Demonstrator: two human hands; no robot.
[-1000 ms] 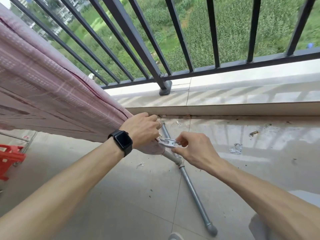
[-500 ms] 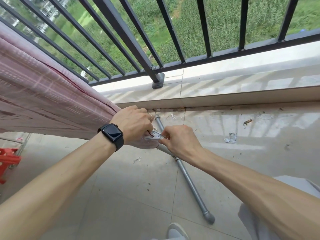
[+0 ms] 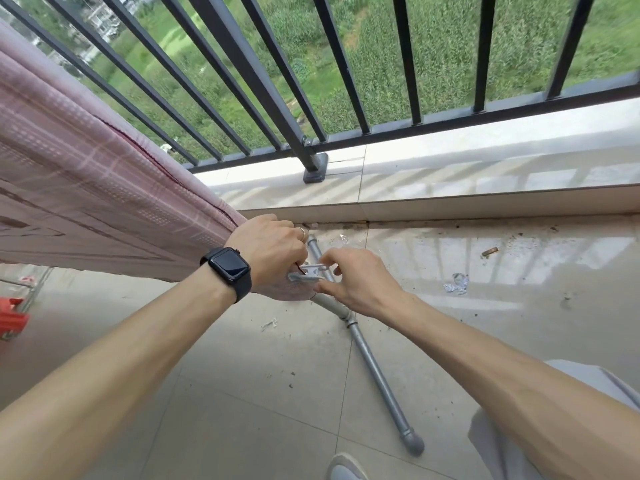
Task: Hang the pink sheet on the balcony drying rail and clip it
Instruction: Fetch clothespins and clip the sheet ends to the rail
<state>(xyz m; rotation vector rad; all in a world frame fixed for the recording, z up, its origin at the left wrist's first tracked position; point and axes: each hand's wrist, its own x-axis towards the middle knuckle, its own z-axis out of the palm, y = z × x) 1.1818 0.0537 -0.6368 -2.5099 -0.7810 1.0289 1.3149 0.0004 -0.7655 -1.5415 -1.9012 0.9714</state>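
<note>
Clipping stage, approx. final. Pink sheet [image 3: 86, 188] hangs draped at frame L; its end is bunched in left hand [image 3: 266, 251], gripped tight beside grey pipe [image 3: 374, 368]. Right hand [image 3: 360, 282] pinches white clip [image 3: 310, 273] at cloth edge. Clip bite unconfirmed; letting go still to do.

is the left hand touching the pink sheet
Touching. The head view shows the left hand curled round the bunched end of the pink sheet, with fabric showing below the palm.
</note>
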